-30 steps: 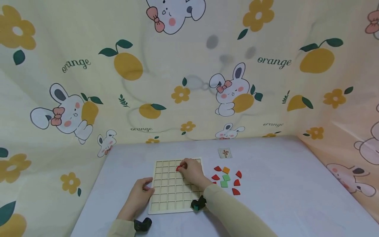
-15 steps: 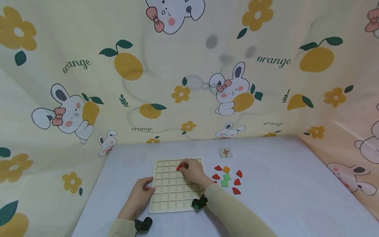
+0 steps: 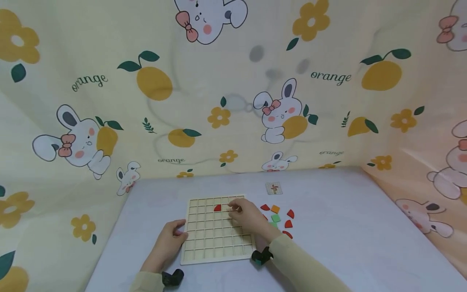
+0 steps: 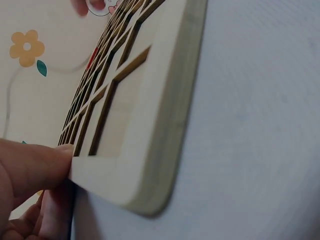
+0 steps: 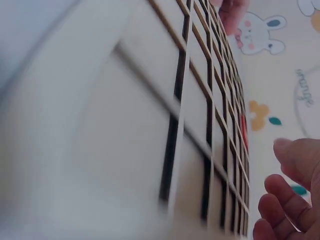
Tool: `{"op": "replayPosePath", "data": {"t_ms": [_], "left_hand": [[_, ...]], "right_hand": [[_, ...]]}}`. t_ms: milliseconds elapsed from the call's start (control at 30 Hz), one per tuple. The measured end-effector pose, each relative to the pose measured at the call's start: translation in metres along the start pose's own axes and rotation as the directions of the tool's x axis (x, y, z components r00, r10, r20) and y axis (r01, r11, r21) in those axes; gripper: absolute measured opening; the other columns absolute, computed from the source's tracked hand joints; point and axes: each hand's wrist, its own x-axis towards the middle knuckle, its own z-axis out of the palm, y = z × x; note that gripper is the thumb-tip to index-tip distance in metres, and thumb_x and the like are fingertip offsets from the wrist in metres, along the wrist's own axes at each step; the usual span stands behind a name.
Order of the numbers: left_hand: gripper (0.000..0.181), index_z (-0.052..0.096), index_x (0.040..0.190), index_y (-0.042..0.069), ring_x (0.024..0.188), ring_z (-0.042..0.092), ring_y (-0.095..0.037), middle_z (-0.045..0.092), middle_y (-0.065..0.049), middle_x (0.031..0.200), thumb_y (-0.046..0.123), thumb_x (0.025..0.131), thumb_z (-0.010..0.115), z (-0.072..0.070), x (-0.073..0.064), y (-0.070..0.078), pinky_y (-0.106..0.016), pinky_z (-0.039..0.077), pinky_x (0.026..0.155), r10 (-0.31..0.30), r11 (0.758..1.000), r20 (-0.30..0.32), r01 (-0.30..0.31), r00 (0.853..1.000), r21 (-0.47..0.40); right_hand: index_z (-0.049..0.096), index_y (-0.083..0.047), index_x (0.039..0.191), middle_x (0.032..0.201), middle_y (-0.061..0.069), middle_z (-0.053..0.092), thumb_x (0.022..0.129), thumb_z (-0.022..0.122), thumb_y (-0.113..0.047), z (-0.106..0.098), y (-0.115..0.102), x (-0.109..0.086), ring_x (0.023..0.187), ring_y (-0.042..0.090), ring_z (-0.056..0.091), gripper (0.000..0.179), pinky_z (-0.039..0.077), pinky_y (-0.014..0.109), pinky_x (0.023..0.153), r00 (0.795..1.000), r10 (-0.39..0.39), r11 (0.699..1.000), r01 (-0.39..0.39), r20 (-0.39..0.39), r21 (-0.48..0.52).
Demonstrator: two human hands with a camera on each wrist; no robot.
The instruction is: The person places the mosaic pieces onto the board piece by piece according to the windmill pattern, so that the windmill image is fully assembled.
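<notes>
Taking the grid board (image 3: 209, 235) as the dial, the table (image 3: 346, 235) runs widest towards 3 o'clock, past the loose pieces (image 3: 288, 224) just off that edge; the 9 o'clock side is narrower. Patterned cloth (image 3: 197, 121) rises beyond 12 o'clock. The red quarter-round piece (image 3: 217, 208) sits in a cell near the 12 o'clock edge.

The left hand (image 3: 169, 241) rests at the 9 o'clock edge, thumb and forefinger parted, touching the rim without closing round it. The right hand (image 3: 249, 217) hovers over the board towards 2 o'clock, thumb and fingers apart, holding nothing.

The right hand and sleeve hide part of the board and some loose pieces. The small card (image 3: 274, 188) at 2 o'clock has print too small to make out.
</notes>
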Motion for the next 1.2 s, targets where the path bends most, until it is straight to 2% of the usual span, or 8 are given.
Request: {"op": "replayPosePath", "data": {"t_ms": [267, 600, 900, 1200], "left_hand": [[0.052, 0.05, 0.138, 0.006, 0.093, 0.051, -0.02, 0.052, -0.01, 0.116, 0.01, 0.089, 0.067, -0.002, -0.003, 0.001, -0.032, 0.045, 0.071, 0.008, 1.0, -0.001, -0.008, 1.0, 0.016], [0.052, 0.05, 0.138, 0.005, 0.091, 0.051, -0.02, 0.05, -0.012, 0.122, 0.01, 0.089, 0.067, -0.002, -0.004, 0.002, -0.032, 0.046, 0.07, 0.016, 1.0, -0.002, -0.016, 1.0, 0.02], [0.052, 0.049, 0.138, 0.005, 0.092, 0.051, -0.02, 0.051, -0.011, 0.12, 0.01, 0.089, 0.067, -0.001, -0.002, 0.002, -0.032, 0.046, 0.071, 0.017, 1.0, 0.0, -0.017, 1.0, 0.014], [0.052, 0.05, 0.137, 0.004, 0.091, 0.052, -0.02, 0.052, -0.011, 0.116, 0.009, 0.088, 0.068, -0.001, -0.001, 0.0, -0.031, 0.046, 0.07, 0.039, 0.999, -0.005, -0.039, 0.999, 0.01]], "right_hand": [[0.061, -0.019, 0.125, 0.109, -0.005, 0.057, 0.091, 0.068, -0.033, -0.032, 0.02, -0.028, 0.096, 0.018, 0.052, 0.038, 0.049, 0.031, 0.069, 0.995, 0.091, 0.996, -0.091, -0.039, -0.011], [0.064, -0.022, 0.122, 0.111, -0.005, 0.059, 0.087, 0.073, -0.034, -0.057, 0.048, -0.048, 0.095, 0.014, 0.056, 0.037, 0.05, 0.033, 0.077, 0.982, 0.163, 0.985, -0.167, -0.09, -0.038], [0.068, -0.021, 0.113, 0.096, -0.007, 0.059, 0.084, 0.077, -0.029, -0.058, 0.06, -0.05, 0.083, 0.015, 0.052, 0.032, 0.047, 0.03, 0.07, 0.98, 0.167, 0.982, -0.175, -0.106, -0.068], [0.07, -0.02, 0.109, 0.098, -0.007, 0.059, 0.084, 0.077, -0.026, -0.055, 0.063, -0.048, 0.087, 0.015, 0.053, 0.026, 0.048, 0.031, 0.077, 0.979, 0.173, 0.976, -0.185, -0.107, -0.114]]}}
